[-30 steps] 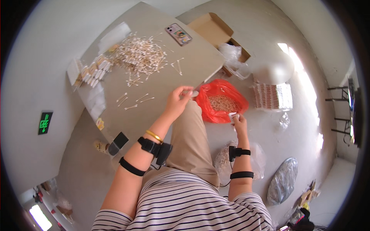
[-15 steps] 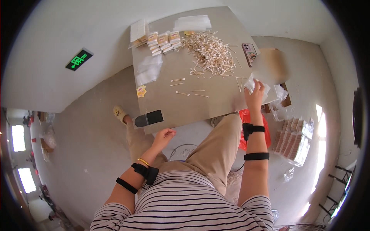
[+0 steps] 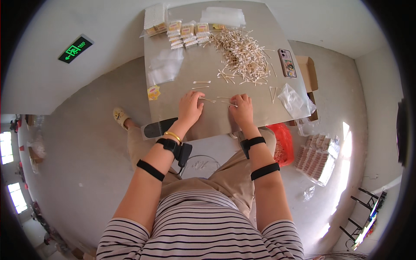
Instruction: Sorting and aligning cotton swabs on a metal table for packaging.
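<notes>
I sit at a grey table point(image 3: 260, 117) with both hands near its front edge. My left hand point(image 3: 190, 107) rests palm down, and its fingertips pinch a loose cotton swab point(image 3: 208, 100). My right hand point(image 3: 242, 109) is curled a short way to the right, with its fingers on a few swabs point(image 3: 229, 103). Two more single swabs point(image 3: 201, 82) lie just beyond my left hand. A big heap of cotton swabs point(image 3: 242, 52) covers the far middle of the table. Small filled packs of swabs point(image 3: 186, 31) are lined up at the far edge.
A phone point(image 3: 287, 63) lies right of the heap. Clear plastic bags sit at the right point(image 3: 294, 102) and left point(image 3: 164, 71), with a small yellow packet point(image 3: 153, 92) nearby. On the floor to the right are a red bag point(image 3: 284, 145), a cardboard box point(image 3: 308, 71) and stacked packs point(image 3: 318, 158).
My view swung from the red bag on the floor back to the table. My right hand came up from the bag to the table, and both hands now meet at the loose swabs.
</notes>
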Demonstrator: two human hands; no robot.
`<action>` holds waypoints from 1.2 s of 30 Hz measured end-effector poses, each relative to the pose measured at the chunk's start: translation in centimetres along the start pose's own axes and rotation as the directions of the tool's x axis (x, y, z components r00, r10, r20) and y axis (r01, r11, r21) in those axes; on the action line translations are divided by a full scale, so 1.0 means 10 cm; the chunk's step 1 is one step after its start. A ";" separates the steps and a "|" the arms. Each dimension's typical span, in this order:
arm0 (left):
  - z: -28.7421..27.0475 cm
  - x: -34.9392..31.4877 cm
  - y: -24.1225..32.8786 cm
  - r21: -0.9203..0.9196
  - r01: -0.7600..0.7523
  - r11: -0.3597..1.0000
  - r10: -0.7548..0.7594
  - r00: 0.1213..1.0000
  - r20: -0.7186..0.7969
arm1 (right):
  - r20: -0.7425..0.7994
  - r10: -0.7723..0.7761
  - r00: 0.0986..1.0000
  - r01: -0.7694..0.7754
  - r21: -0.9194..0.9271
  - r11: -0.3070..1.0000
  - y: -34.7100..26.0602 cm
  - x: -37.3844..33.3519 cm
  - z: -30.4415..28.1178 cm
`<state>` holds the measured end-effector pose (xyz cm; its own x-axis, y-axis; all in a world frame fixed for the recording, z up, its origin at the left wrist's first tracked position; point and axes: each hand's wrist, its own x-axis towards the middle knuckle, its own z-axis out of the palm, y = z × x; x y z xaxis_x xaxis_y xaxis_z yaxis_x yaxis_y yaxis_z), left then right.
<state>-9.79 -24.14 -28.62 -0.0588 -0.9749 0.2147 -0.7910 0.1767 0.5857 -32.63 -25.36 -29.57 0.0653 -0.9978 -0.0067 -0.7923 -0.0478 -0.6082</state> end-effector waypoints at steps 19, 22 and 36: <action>-0.06 0.49 -0.44 0.145 -0.094 0.985 0.066 0.981 0.182 | 0.051 -0.172 0.984 0.163 0.141 0.976 -0.07 0.23 0.31; -0.07 0.57 -0.38 0.139 -0.099 0.985 0.077 0.985 0.157 | 0.079 -0.234 0.969 0.223 0.133 0.966 -0.23 0.28 0.48; 0.21 0.23 -0.32 0.027 -0.135 0.991 0.133 0.990 0.049 | -0.163 -0.182 0.970 0.151 -0.186 0.971 -0.10 1.07 0.21</action>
<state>-8.65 -27.22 -31.68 -0.1936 -0.9481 0.2522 -0.7922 0.3027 0.5300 -29.86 -35.94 -30.76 0.1085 -0.9662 0.2339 -0.8721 -0.2055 -0.4440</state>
